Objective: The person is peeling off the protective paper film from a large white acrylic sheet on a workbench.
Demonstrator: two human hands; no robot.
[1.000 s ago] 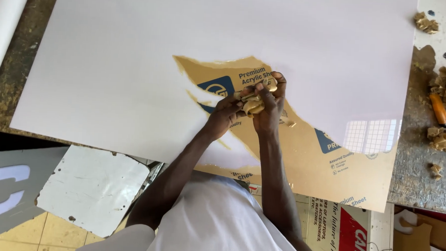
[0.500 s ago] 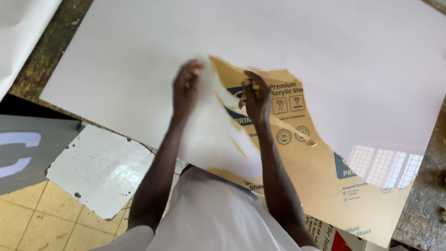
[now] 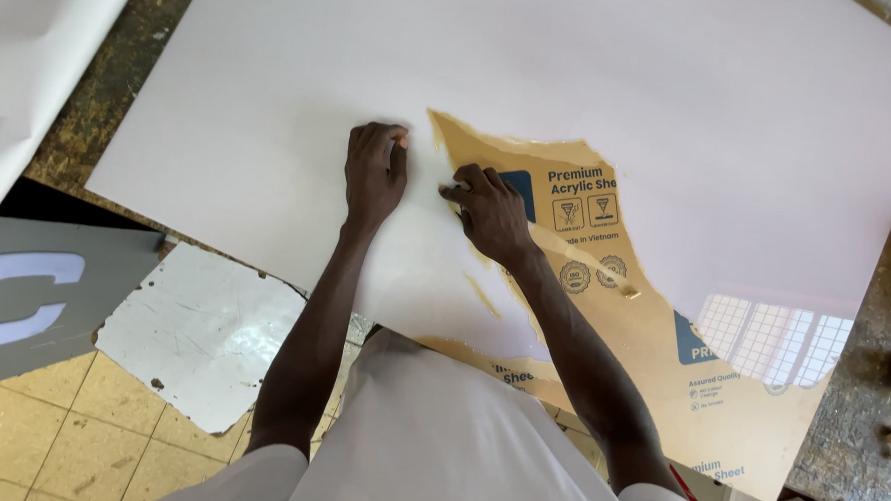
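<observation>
Both grips pinch the torn paper edge, left hand (image 3: 374, 172) beside right hand (image 3: 487, 210); most of the sheet (image 3: 593, 77) is bare, brown paper (image 3: 652, 330) left.

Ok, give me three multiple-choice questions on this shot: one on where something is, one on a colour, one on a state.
1. Where does the right hand rest?
A. at the torn edge of the brown paper
B. on the floor tiles
C. on the grey panel

2. What colour is the sheet where the paper is gone?
A. white
B. green
C. black

3. How far is the paper peeled?
A. fully
B. partly
C. not at all

Answers: 1 A, fingers sit on the tear line. 2 A, bare surface is glossy white. 3 B, a brown patch remains by the near edge.
</observation>
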